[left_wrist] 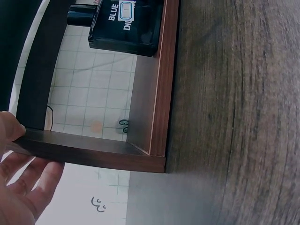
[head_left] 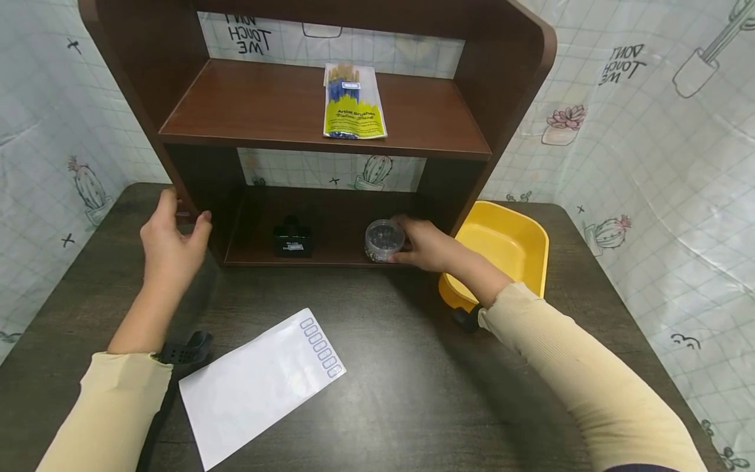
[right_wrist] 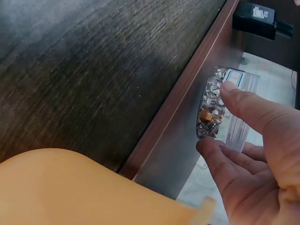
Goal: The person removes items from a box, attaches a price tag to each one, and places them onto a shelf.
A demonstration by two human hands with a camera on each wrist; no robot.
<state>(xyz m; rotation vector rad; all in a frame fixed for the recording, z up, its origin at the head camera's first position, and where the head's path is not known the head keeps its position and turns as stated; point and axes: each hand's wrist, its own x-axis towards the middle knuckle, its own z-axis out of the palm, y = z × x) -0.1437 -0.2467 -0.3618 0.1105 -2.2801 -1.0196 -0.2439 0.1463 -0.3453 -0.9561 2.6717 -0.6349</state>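
Observation:
A dark brown wooden shelf unit (head_left: 330, 145) stands on the table. My left hand (head_left: 171, 242) grips its left side panel (left_wrist: 93, 153), with the thumb on the inner side and the fingers along the outer side. My right hand (head_left: 427, 244) holds a clear round jar (head_left: 384, 240) at the right of the bottom compartment. Thumb and fingers pinch the jar from either side; clear gem-like pieces (right_wrist: 213, 96) and an amber one show through its wall. Left of the jar on the same board stands a black bottle (head_left: 292, 238) with a black cap.
A yellow tray (head_left: 525, 246) sits right of the shelf, beneath the right forearm. On the upper board lies a pack of artist brushes (head_left: 354, 105). A white paper sheet (head_left: 259, 387) with a column of printed boxes lies on the table in front.

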